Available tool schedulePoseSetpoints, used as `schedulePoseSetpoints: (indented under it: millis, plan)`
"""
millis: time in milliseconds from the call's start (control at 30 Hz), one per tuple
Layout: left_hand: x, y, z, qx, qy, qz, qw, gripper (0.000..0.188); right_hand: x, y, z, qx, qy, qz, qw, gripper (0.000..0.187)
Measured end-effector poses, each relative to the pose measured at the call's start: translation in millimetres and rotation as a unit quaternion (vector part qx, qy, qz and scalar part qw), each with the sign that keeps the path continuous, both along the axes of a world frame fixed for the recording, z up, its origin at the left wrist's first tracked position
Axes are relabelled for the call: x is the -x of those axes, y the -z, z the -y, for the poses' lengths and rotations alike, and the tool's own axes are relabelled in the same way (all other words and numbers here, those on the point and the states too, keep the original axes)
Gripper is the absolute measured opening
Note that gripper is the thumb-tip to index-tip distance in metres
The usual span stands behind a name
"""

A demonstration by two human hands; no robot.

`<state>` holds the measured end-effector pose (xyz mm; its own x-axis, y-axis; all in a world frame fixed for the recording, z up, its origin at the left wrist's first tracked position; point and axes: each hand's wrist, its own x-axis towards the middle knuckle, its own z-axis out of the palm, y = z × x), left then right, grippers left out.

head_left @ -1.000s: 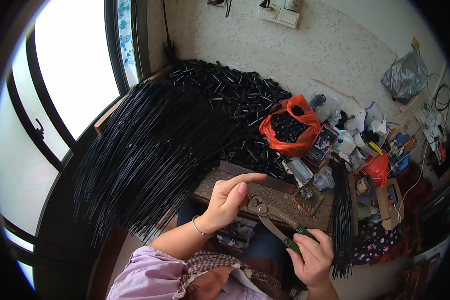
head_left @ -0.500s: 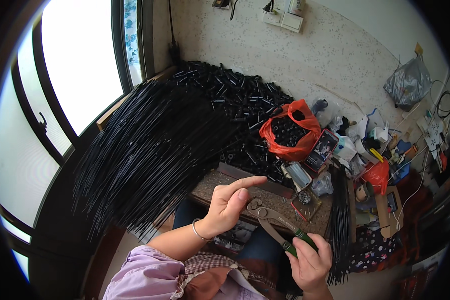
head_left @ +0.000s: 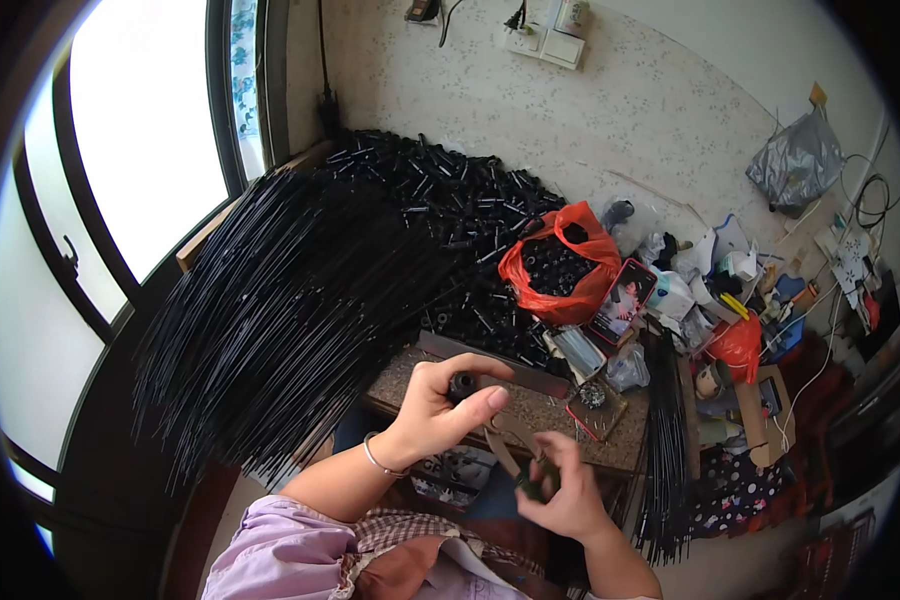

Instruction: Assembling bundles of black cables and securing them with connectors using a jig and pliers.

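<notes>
My left hand (head_left: 435, 405) is in front of the table edge, with a short black cylindrical piece (head_left: 461, 386) held in it, its hollow end showing. Its index finger and thumb are stretched out to the right; the other fingers are hidden. My right hand (head_left: 568, 490) is closed round the green handles (head_left: 536, 482) of metal pliers (head_left: 505, 445). The pliers' head reaches up behind the left thumb and is partly hidden. Beyond both hands, a metal strip (head_left: 535, 380) lies along the front of the speckled tabletop (head_left: 400, 382).
Long thin black rods (head_left: 280, 320) fan out at left. Behind them is a heap of black cylindrical pieces (head_left: 450, 190). A red plastic bag (head_left: 570, 298) of small black parts, a phone (head_left: 625, 295) and a clear bag (head_left: 627, 368) lie right. More rods (head_left: 665, 450) hang at the right edge.
My left thumb has spread away from the index finger, and the black cylindrical piece now shows in that hand. The pliers and right hand have moved left, toward the left hand. The view has shifted slightly.
</notes>
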<state>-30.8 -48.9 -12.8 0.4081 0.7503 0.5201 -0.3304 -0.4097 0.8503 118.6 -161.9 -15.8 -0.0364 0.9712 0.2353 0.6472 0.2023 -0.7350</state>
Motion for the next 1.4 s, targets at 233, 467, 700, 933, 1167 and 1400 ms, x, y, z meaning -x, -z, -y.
schedulePoseSetpoints:
  millis: [233, 467, 700, 933, 1167, 1400]
  plan:
    - [9, -12, 4, 0.047, 0.023, 0.058, 0.997, 0.035, 3, 8, 12, 0.258, -0.140, -0.319, 0.901, 0.015]
    - [12, 8, 8, -0.022, -0.025, 0.011, 0.999, 0.046, 17, 33, -1, -0.011, 0.000, -0.033, 0.999, 0.049]
    - [25, 20, -5, -0.014, 0.022, 0.026, 0.999, 0.052, 17, 17, 22, 0.313, -0.062, -0.347, 0.882, 0.025]
    - [13, 27, -12, -0.037, 0.019, -0.019, 0.999, 0.048, 11, 30, -7, 0.113, -0.081, -0.061, 0.988, 0.047]
    - [8, 24, -19, -0.042, 0.038, 0.009, 0.998, 0.047, 13, 44, 4, 0.056, 0.025, 0.026, 0.998, 0.030]
    - [-2, 34, -17, 0.021, 0.040, -0.041, 0.998, 0.031, 5, 33, -12, 0.341, -0.141, -0.458, 0.809, 0.043]
